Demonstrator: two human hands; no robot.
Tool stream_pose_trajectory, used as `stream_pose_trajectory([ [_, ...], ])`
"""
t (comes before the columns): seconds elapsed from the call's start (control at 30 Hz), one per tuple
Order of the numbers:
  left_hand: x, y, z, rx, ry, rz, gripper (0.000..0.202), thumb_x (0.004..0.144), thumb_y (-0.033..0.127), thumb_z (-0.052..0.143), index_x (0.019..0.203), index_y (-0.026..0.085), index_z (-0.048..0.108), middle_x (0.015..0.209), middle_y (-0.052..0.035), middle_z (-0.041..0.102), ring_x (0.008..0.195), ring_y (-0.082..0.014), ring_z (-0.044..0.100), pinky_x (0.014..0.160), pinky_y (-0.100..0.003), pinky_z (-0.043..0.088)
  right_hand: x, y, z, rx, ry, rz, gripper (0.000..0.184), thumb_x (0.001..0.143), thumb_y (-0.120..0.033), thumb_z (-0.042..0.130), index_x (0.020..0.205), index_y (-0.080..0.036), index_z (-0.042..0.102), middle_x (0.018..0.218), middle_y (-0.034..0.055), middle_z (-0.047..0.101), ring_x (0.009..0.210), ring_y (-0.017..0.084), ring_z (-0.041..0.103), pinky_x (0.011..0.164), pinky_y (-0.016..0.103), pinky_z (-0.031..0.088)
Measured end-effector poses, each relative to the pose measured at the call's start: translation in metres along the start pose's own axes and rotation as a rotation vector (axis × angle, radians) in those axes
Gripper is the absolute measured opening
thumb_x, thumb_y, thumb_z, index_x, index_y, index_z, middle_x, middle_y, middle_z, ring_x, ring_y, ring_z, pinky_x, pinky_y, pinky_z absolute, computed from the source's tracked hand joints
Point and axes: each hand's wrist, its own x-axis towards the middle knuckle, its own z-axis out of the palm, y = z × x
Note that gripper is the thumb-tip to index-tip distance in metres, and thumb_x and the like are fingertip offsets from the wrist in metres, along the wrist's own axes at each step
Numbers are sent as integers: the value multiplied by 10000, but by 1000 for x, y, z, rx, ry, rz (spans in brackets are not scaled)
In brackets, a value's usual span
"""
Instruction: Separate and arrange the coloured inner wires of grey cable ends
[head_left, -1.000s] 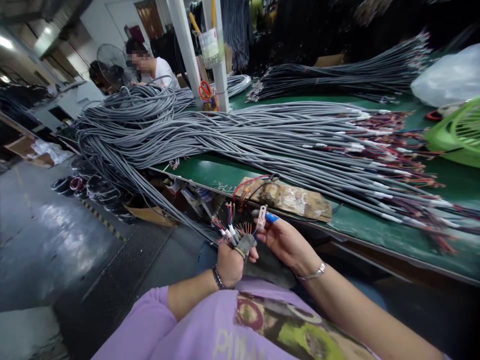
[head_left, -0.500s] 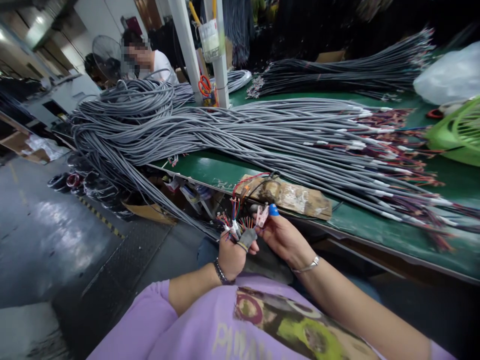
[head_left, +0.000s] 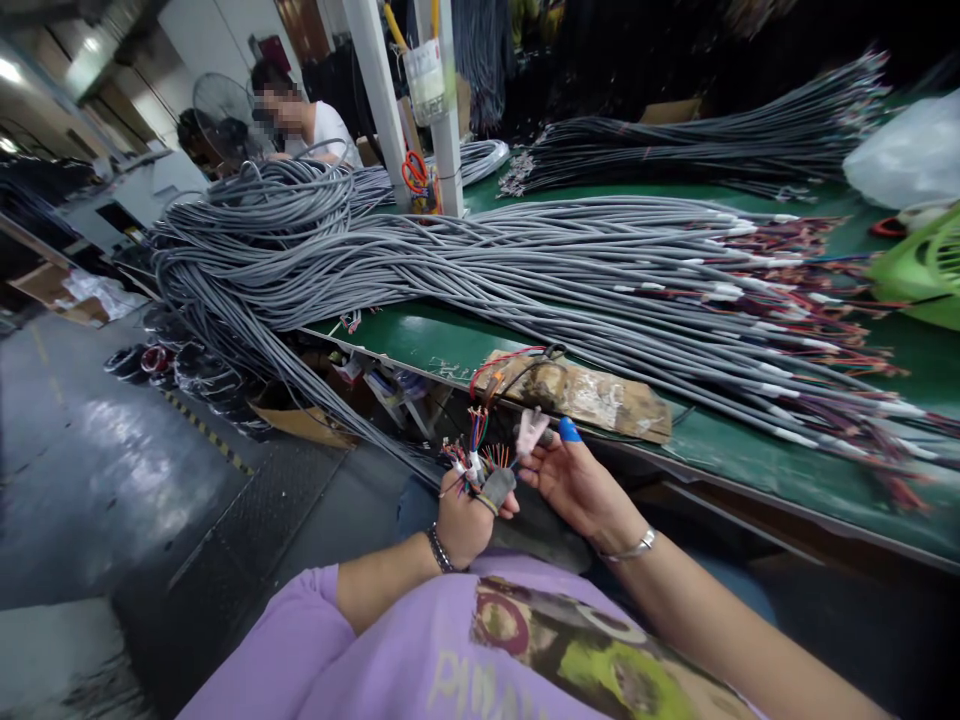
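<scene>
My left hand (head_left: 466, 520) is closed around the ends of several grey cables. Bare coloured wires (head_left: 480, 435) fan out above its fist, and a grey covering (head_left: 498, 488) shows on its finger. Beside it, my right hand (head_left: 574, 485) has its thumb, tipped with a blue finger cover (head_left: 570, 430), spread away from the fingers. A blurred pinkish-white forked piece (head_left: 531, 432) stands at its fingertips; its kind is unclear. No grip on that piece shows.
Long grey cables (head_left: 480, 260) with stripped ends lie across the green table (head_left: 420, 345). A worn wooden block (head_left: 592, 395) sits at its edge. A green basket (head_left: 919, 270) stands at right. A person (head_left: 330, 130) works behind the cables.
My right thumb has moved right, away from the pinkish-white piece and the fingers. That piece has shifted and blurred. My left hand keeps its hold on the cables.
</scene>
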Motion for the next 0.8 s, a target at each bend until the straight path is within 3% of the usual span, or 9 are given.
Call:
stream_pose_trajectory([
  [0.13,-2,-9,-6,-2,24,-11,429,782,551,635,672,137,662,546,-32,643,464,-112,560,482,-224,476,-12,3,-6,-207,-102,33,370,589,-485,840,694,-188,645,677,10,630,565,121,530,527,260,448],
  [0.27,-2,-12,-10,-12,12,-7,399,789,526,646,727,133,679,596,-39,671,471,-103,566,484,-214,451,-17,7,2,-375,-74,-58,343,608,-416,847,633,-165,615,544,-24,551,499,91,457,505,241,365],
  [0.37,-2,-12,-12,-78,-35,-1,375,795,505,650,793,133,693,667,-52,700,488,-99,579,474,-209,417,-16,9,6,-356,-85,-53,355,621,-430,836,625,-161,605,533,-22,553,489,83,449,497,232,345],
  [0.5,-1,-14,-16,-187,-201,-31,392,745,483,711,896,122,701,736,-85,720,572,-141,631,483,-221,415,-11,11,-1,-247,-103,16,311,667,-389,814,634,-171,594,547,-26,552,483,84,470,502,230,396],
  [0.63,-1,-13,-16,-196,-96,40,375,751,469,710,903,126,703,773,-90,733,610,-150,647,584,-259,485,-1,6,-10,-114,-1,52,285,694,-440,773,745,-193,641,652,-4,611,520,104,537,527,246,483],
  [0.73,0,-7,-12,-153,-36,79,368,753,477,703,877,131,707,790,-93,737,637,-161,657,633,-283,514,3,-1,-7,-99,-75,52,399,741,-577,678,835,-190,666,730,30,640,572,127,567,552,267,508],
  [0.8,0,-1,-9,-155,-56,79,366,743,482,710,868,137,709,781,-91,737,652,-175,665,643,-298,530,2,-6,-1,-157,-109,3,410,748,-586,671,838,-187,662,702,21,626,563,124,546,545,265,497],
])
